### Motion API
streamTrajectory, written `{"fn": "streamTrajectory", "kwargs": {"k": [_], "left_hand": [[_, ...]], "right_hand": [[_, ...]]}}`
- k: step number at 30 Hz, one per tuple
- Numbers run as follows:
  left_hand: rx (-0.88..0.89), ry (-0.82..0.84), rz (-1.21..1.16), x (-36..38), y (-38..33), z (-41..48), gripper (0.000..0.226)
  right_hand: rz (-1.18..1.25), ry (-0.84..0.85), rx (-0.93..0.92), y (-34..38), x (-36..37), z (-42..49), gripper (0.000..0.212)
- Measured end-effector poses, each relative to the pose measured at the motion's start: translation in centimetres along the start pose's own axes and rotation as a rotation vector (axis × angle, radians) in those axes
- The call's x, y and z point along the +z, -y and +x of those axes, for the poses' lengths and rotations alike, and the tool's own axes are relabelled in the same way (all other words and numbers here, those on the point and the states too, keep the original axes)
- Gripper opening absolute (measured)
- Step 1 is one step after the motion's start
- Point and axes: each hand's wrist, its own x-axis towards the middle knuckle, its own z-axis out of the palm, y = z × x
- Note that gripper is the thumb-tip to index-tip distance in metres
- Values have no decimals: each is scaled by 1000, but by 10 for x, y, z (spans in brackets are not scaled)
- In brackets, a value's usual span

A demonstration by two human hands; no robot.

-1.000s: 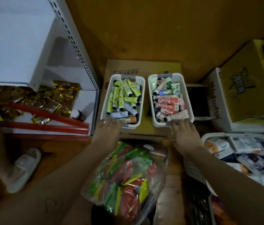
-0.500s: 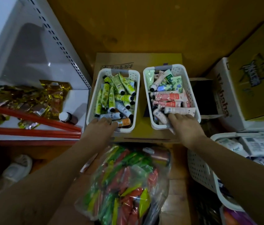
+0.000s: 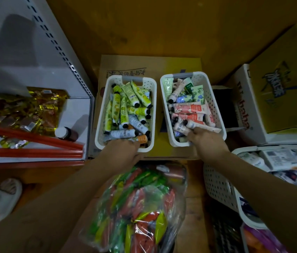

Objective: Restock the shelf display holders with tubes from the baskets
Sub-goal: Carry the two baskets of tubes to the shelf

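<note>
While left hand (image 3: 124, 152) grips basket (image 3: 99, 114) rim, right hand (image 3: 205, 141) touches pale tube (image 3: 181, 127)

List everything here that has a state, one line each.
Left basket, full of green and yellow tubes.
Right basket, full of pink and pale tubes.
Left hand, on the left basket's near rim, grip unclear.
Right hand, inside the right basket, touching a pale tube, grip unclear.
Clear bag, stuffed with packets.
Small bottle, capped.
</note>
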Motion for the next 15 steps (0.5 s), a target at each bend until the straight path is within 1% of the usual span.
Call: {"fn": "streamTrajectory", "kwargs": {"k": [1,4,6,7,9,10,12,13,15], "left_hand": [[2,13,-7,0,1,2,41],[-1,104,-19,2,7,4,40],[17,140,33,3,12,4,39],[32,136,55,3,15,3,38],[46,111,51,5,16,2,37],[38,100,24,6,14,2,39],[-16,102,-50,4,11,5,52],[-44,113,-83,2,11,6,59],[-55,120,-135,1,11,9,65]], "right_hand": [[-53,-22,1,4,2,0,30],[-7,-135,30,12,12,1,32],[24,-122,10,14,18,-1,28],[36,-81,6,15,16,-1,25],[62,-68,6,13,12,0,20],[115,-44,10,12,7,3,26],[221,55,38,9,-6,8,46],[248,144,30,6,-12,12,55],[359,339,-2,-1,-21,16,64]]}}
